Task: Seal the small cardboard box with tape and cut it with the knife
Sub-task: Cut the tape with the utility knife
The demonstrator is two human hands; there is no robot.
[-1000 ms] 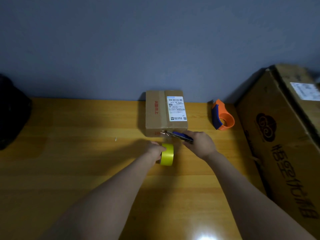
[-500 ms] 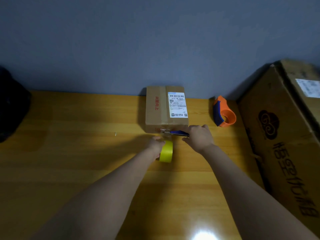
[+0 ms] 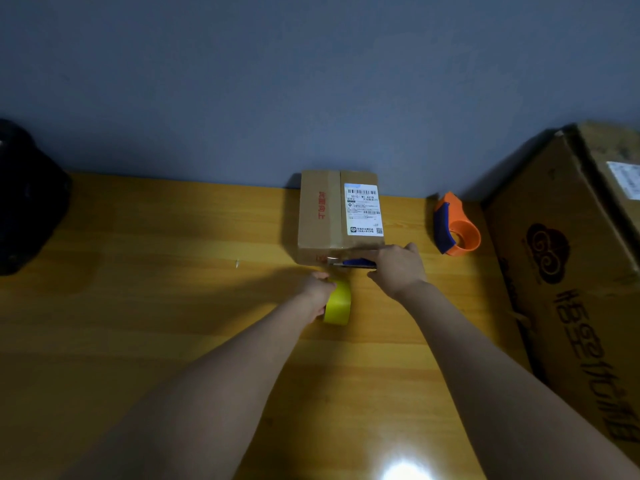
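The small cardboard box (image 3: 341,216) sits at the far edge of the wooden table (image 3: 156,306), pushed right up to the grey wall (image 3: 311,81), which I'd guess keeps it from sliding when it is pressed from the near side. The left hand (image 3: 317,292) is curled around the yellow tape roll (image 3: 338,303), which stands on edge just in front of the box; held back like that, it looks meant to keep the strip taut off the box's near face, though the strip itself is too dim for me to make out. The right hand (image 3: 396,268) has its fingers wrapped round the blue-handled knife (image 3: 353,263), the blade lying level across the box's lower front face, pointing left toward the spot above the roll. My read is that the cut is about to be made there. An orange tape dispenser (image 3: 457,226) lies unused near the far right corner, beside a large cardboard carton (image 3: 571,271). A dark bag (image 3: 27,202) sits at the left edge.
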